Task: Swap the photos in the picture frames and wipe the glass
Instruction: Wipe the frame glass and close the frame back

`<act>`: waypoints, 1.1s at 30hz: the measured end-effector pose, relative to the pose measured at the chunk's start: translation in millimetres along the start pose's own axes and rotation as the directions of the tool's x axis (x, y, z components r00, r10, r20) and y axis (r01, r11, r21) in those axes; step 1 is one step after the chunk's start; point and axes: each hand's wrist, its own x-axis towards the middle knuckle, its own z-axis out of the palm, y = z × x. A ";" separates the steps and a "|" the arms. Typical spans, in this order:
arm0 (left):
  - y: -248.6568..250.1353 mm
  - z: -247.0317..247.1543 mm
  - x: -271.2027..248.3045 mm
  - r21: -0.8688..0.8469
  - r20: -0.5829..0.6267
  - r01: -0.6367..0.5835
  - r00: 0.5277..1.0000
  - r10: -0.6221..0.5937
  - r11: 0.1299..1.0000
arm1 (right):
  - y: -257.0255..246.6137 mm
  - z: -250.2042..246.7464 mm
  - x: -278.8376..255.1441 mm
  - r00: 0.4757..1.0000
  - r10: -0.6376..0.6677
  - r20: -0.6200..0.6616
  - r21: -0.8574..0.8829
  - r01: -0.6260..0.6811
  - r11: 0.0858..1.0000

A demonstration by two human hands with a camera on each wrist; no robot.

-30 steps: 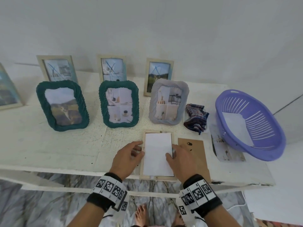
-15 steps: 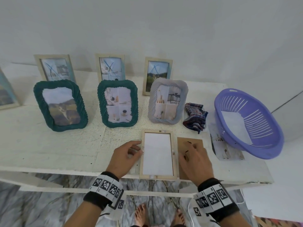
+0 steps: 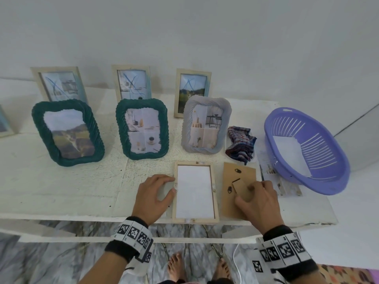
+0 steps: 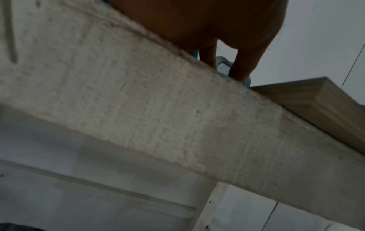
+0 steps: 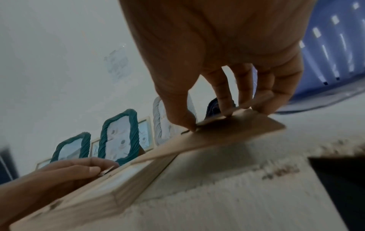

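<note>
On the white table [image 3: 61,191], a purple basket [image 3: 328,160] sits far right, with a grey photo frame [image 3: 206,124] and a checked cloth [image 3: 240,146] behind. The wooden frame [image 3: 214,201] lies flat at the near edge, the left hand [image 3: 151,195] pinching its left rail. The right hand [image 3: 260,203] pinches the flap of the brown backing board [image 3: 240,173] just beside it.

Head view: diffuse, even light is filling the scene, and shadows are reading faint. Wide-angle lens is bowing the tabletop [image 3: 61,191] edge. Left wrist view is running dim and grainy. Right wrist view is smearing with motion blur; backing board [image 5: 227,137] is casting a soft shadow.
</note>
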 end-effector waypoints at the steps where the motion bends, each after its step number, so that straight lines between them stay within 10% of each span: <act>1: -0.4 0.2 0.0 0.004 -0.001 -0.003 1.000 0.003 1.000 | -3.8 -2.4 -0.6 0.999 -0.022 -0.045 0.015 0.023 1.000; 12: -0.9 1.0 -1.2 0.039 -0.004 -0.020 1.000 0.020 0.999 | -75.0 19.7 -19.2 0.935 -0.354 -0.005 -0.115 0.351 0.929; 33: -2.2 1.2 -0.9 0.055 -0.008 -0.040 0.999 0.040 0.998 | -72.8 53.4 -11.1 0.913 -0.407 -0.011 -0.225 0.394 0.891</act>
